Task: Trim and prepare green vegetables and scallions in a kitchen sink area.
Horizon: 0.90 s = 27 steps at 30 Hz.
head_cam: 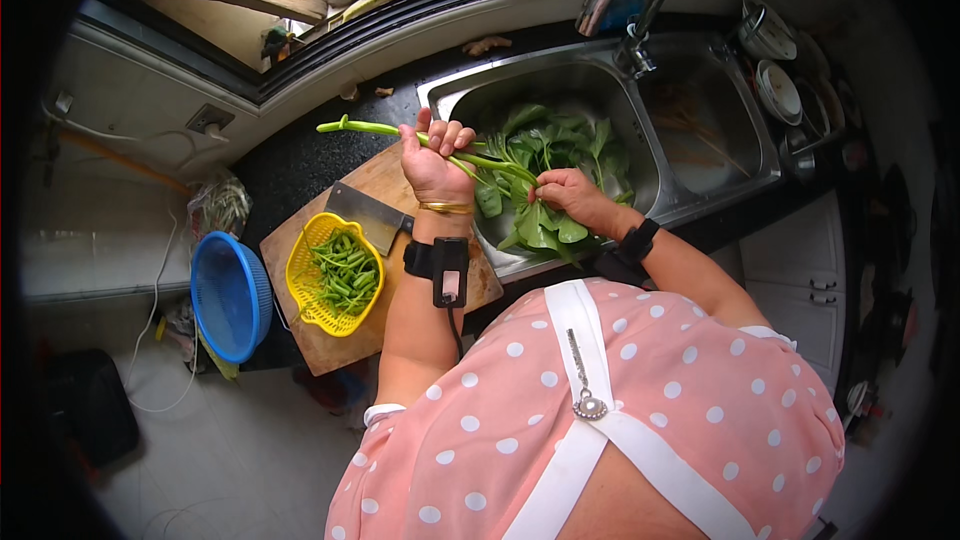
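My left hand point(439, 157) is closed around a long green vegetable stem point(364, 126), raised above the corner of the cutting board and the sink's edge. Farther along the same greens, my right hand point(570, 199) pinches the stem where the leaves point(544, 225) begin. These leaves hang over the front rim of the left sink basin point(637, 142). Behind them, more leafy greens point(551, 131) lie in that basin. Left of my left forearm, a yellow plastic basket point(295, 281) holds cut green pieces point(345, 270). It sits on the wooden cutting board point(405, 281).
A cleaver point(367, 216) lies flat on the board behind the basket. A blue plastic basket point(225, 296) stands tilted at the left. The chrome faucet point(637, 52) rises behind the sink. Stacked bowls point(778, 94) are at the right, and a ginger root point(487, 45) lies behind the sink.
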Tool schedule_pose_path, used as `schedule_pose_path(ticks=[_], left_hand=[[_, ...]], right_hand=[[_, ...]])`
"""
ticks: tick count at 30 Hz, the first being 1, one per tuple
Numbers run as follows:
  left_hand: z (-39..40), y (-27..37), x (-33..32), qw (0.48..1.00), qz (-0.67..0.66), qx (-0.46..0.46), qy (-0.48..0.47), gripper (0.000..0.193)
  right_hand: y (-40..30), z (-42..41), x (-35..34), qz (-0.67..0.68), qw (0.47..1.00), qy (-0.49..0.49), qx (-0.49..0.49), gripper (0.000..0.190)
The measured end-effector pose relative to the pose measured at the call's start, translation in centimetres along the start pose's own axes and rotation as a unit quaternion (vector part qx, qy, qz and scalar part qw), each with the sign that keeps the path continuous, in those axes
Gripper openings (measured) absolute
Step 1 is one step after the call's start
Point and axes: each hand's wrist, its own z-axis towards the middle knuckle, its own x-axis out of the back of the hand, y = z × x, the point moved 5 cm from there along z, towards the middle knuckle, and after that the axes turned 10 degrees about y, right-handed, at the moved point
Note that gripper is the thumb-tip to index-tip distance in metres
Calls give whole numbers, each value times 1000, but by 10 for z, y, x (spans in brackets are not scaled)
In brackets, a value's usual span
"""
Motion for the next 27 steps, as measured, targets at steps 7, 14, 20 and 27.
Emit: schedule_pose_path(ticks=[7,14,20,27], left_hand=[[-6,2,14,999,25,-5,26,49],[-28,-31,14,990,109,64,59,41],[-41,-22,3,979,174,100,27,39],[-15,-19,39,861,493,91,87,50]], right_hand=[[-35,-3,19,-325,905,164,219,20],[-32,12,48,-414,824,317,221,23],[13,28,123,-150,875,443,123,25],[-22,9,105,152,928,314,128,23]])
